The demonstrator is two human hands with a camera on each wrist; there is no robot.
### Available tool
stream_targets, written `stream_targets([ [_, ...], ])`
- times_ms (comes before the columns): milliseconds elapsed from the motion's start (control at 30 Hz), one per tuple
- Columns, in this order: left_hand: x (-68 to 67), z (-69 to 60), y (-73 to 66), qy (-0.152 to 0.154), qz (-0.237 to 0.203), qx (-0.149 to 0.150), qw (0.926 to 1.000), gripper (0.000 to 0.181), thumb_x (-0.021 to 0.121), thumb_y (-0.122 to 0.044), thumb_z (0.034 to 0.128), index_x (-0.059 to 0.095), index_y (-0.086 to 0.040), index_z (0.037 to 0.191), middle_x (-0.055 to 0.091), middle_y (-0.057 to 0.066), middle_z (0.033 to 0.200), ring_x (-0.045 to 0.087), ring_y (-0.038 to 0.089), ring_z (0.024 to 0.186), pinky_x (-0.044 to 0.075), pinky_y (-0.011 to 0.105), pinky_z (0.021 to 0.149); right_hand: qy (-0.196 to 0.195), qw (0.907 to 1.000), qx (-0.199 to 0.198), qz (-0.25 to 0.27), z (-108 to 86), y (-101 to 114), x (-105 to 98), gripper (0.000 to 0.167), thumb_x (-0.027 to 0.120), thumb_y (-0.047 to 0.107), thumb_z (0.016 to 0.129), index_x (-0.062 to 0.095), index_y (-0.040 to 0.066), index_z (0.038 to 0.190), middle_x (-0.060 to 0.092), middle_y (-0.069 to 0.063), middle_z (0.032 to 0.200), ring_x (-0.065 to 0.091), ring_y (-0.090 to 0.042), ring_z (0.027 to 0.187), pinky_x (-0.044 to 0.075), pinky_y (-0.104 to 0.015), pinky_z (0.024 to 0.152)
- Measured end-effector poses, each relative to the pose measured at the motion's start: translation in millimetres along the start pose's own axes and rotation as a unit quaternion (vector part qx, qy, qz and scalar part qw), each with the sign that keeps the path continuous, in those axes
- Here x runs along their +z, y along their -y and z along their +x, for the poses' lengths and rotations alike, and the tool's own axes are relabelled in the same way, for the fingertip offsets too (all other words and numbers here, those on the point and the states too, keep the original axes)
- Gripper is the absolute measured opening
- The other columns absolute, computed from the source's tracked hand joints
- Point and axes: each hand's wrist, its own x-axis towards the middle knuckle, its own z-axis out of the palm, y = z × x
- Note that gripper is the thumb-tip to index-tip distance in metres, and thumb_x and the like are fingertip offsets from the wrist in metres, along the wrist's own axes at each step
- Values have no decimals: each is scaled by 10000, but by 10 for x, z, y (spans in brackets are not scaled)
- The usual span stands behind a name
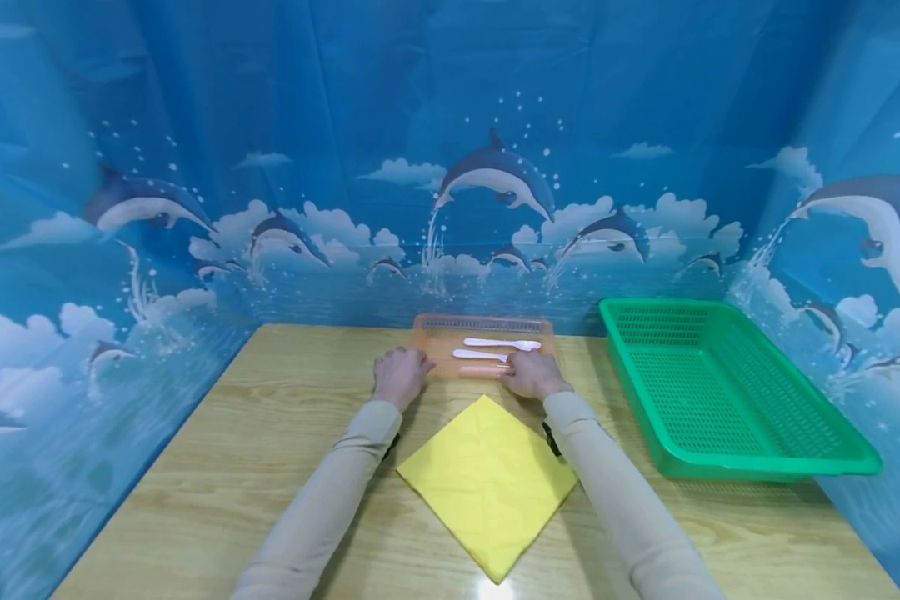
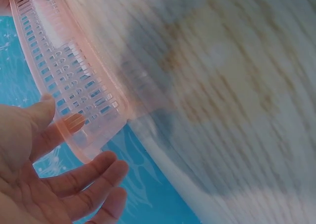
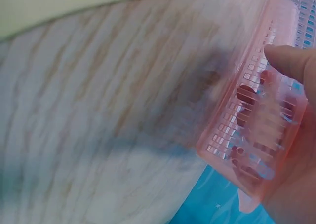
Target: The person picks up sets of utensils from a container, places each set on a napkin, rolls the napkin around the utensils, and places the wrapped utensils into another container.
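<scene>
A small translucent orange-pink basket (image 1: 438,346) sits at the table's back edge, with a white fork (image 1: 501,342) and another white utensil (image 1: 480,355) in it. My left hand (image 1: 401,377) is at its left end; in the left wrist view the thumb and index finger of that hand (image 2: 54,169) pinch the basket's rim (image 2: 74,147), the other fingers spread outside. My right hand (image 1: 534,375) holds the near right corner. In the right wrist view, its thumb lies over the basket wall (image 3: 212,140), and fingers of the hand (image 3: 301,140) show through the slots.
A yellow cloth (image 1: 487,483) lies flat as a diamond on the wooden table (image 1: 270,450), between my forearms. At the right stands a large green slotted basket (image 1: 765,458). A blue dolphin-print sheet (image 1: 375,100) hangs behind and at both sides.
</scene>
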Motion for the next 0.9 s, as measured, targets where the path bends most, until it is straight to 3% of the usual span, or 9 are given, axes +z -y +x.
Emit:
stream_targets([
  [100,3,-4,-4,-67,-12,39,10000,291,574,-412,981,750,-185,1023,707,112,925,651,317,860,526,517,798,31,9995,56,324,-10,-7,-5,319,608,384,950,643,96,1083,690,-58,1021,631,-200,829,523,-449,821],
  [200,2,-3,-5,-103,-19,36,9999,290,576,-412,980,750,-184,1024,706,107,922,650,311,857,526,514,796,80,9971,2,757,-1,-32,-15,441,554,469,972,633,84,1172,691,-75,1095,657,-210,862,545,-436,796],
  [333,-1,5,-3,-134,-12,24,9999,295,574,-415,981,751,-182,1024,707,106,921,649,305,852,527,508,790,-53,9939,-80,1099,11,-59,-30,513,370,473,1040,647,79,1218,666,-115,1124,635,-285,997,515,-472,901],
  [467,-2,8,-13,-110,-38,56,9999,289,579,-404,980,751,-176,1023,710,105,923,648,303,853,529,505,796,-221,9941,-162,1051,-18,-87,-34,465,300,319,1050,616,84,1298,596,-149,1232,522,-342,1175,428,-519,1022],
  [567,-3,11,-22,-67,-53,78,9999,290,578,-400,982,750,-172,1036,714,102,940,648,303,874,530,506,812,-468,9935,-269,1006,-43,-116,-38,411,334,217,1025,625,60,1270,580,-162,1224,506,-352,1162,432,-530,995],
  [700,-3,10,-23,-44,-59,51,10000,297,570,-404,985,748,-173,1043,715,96,956,644,303,897,527,510,826,-1077,9891,-541,843,-46,-142,-53,350,425,68,979,615,18,1267,614,-163,1111,543,-350,1086,354,-562,1098],
  [800,2,0,-12,-76,-94,41,9999,292,575,-402,983,750,-172,1029,715,93,951,640,304,898,527,507,819,-1456,9835,-759,766,-37,-150,-68,397,484,-65,913,601,8,1285,651,-153,1034,585,-332,1033,205,-592,1189],
  [900,14,-19,6,-119,-131,11,9998,292,575,-403,983,748,-172,1030,711,103,965,634,317,918,523,511,815,-1698,9757,-859,1089,-33,-148,-82,445,486,-154,874,604,-5,1276,688,-178,1017,622,-341,1017,194,-584,1199],
])
